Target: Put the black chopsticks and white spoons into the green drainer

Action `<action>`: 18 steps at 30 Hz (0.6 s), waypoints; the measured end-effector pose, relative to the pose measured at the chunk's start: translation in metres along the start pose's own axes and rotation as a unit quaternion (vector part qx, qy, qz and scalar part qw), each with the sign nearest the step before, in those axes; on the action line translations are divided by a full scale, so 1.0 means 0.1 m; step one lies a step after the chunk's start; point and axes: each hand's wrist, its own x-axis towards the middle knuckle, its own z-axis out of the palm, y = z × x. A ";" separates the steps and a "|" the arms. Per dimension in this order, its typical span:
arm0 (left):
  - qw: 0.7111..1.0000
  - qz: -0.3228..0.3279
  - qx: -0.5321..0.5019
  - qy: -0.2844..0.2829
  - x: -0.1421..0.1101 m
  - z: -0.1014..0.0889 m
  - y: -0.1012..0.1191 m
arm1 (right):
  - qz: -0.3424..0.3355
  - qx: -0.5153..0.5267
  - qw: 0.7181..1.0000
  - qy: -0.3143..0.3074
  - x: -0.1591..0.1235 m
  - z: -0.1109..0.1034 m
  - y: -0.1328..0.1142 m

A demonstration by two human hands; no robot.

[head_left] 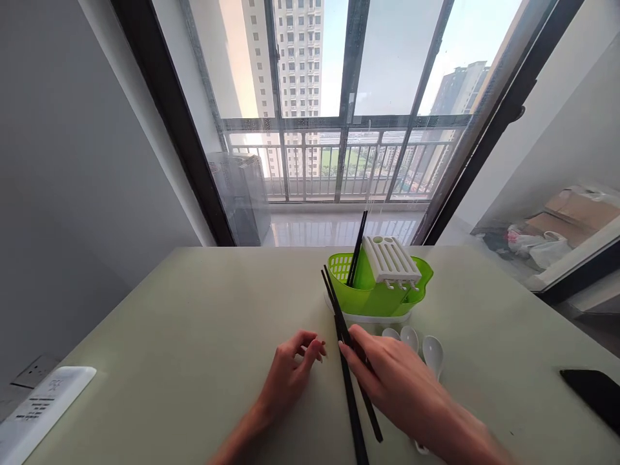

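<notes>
left hand (292, 366): bare | right hand (385, 367): bare | forearms (458, 423): bare (slender)

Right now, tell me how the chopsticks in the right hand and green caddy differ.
The held chopsticks are in the right hand; the caddy chopsticks stand untouched in the green caddy. The held chopsticks' far ends angle left in view; the caddy chopsticks' tops lean right. Both are black.
</notes>
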 end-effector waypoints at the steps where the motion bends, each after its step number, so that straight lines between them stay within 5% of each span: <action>1: 1.000 0.014 0.000 -0.003 -0.01 -0.01 0.00 | -0.025 0.031 0.999 0.036 0.05 -0.04 -0.04; 5: 0.999 0.049 0.016 0.006 -0.02 -0.02 -0.03 | -0.086 0.116 0.984 0.107 0.26 -0.02 -0.12; 13: 0.994 0.075 0.060 0.045 0.02 -0.03 -0.14 | -0.127 0.199 0.969 0.071 0.39 0.32 0.06; 18: 0.994 0.070 0.081 0.031 0.03 -0.04 -0.18 | -0.132 0.190 0.970 0.080 0.44 0.28 0.07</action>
